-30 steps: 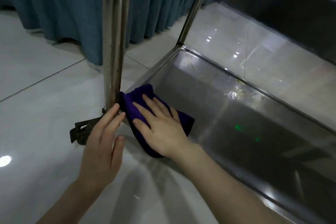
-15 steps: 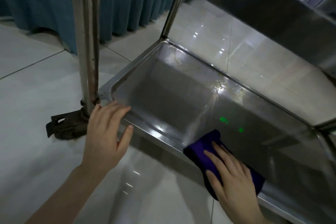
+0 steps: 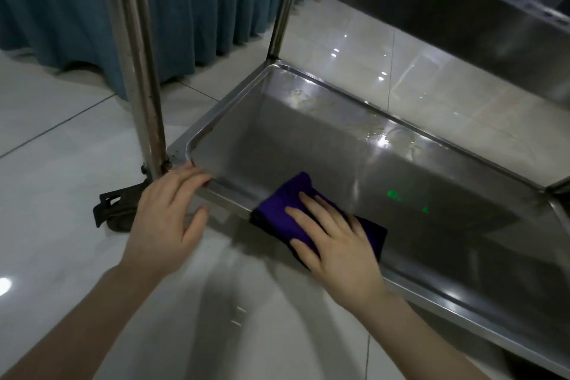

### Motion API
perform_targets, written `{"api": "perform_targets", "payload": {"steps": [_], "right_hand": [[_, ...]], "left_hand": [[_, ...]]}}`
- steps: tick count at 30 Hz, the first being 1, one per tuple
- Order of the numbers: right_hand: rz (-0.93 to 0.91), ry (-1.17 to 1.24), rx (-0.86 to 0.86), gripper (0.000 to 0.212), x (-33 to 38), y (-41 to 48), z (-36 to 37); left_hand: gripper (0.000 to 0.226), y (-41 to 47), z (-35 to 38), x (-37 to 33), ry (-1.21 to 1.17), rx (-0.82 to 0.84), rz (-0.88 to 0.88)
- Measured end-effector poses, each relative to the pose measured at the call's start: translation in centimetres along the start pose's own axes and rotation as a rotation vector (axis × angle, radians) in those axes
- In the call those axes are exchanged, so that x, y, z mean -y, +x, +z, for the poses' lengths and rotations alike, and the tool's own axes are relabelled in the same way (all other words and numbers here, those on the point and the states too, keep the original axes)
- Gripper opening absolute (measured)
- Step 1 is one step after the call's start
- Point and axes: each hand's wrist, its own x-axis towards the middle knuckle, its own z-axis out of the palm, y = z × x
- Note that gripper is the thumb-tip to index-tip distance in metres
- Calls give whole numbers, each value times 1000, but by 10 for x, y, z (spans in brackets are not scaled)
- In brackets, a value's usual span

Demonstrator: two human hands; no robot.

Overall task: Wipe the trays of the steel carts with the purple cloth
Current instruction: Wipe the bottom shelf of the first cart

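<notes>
The steel cart's bottom tray [image 3: 324, 145] is a shallow shiny pan low above the floor. The folded purple cloth [image 3: 285, 210] lies over the tray's near rim, left of centre. My right hand [image 3: 336, 244] presses flat on the cloth with straight fingers, covering its right part. My left hand [image 3: 168, 213] rests with straight fingers on the tray's near left corner, beside the cart's upright post [image 3: 138, 71]. A whitish smear [image 3: 297, 95] shows near the tray's far left corner.
Another steel tray [image 3: 431, 3] of the cart overhangs at the upper right. A black caster [image 3: 114, 210] sits under the near left post. A blue curtain [image 3: 200, 3] hangs behind, and glossy white floor tiles [image 3: 46, 163] surround the cart.
My right hand slid the cloth right along the near rim, then back left toward the corner. My left hand stayed at the tray's near left corner.
</notes>
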Motion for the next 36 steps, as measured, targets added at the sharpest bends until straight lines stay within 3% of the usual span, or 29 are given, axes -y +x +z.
{"api": "perform_targets", "payload": {"steps": [5,9,15,21,24,28,33,36], "right_hand": [[133,-47,40,52,-62,-76,-11],[166,-53,-32,50,-20,-39,-4],[8,75,2,49,40,41,19],[10,-102,-119,47,-74,-77,3],[111,-193,-65,47,-154,-163,-15],[287,-263,14,45,-229,-251,-35],[563,-282,-22,46,-269,-317,-38],[708,-235,91,48,-274,-317,-41]], "left_hand": [[43,-1,5,-13,19,-13,-81],[43,0,4,-17,-23,10,-89],[46,-6,-3,-17,-77,-30,-125],[43,2,18,-52,-70,-24,86],[45,10,45,-89,-106,89,161],[46,15,68,-121,-63,274,406],[46,16,66,-137,27,446,599],[45,17,60,-155,74,515,616]]}}
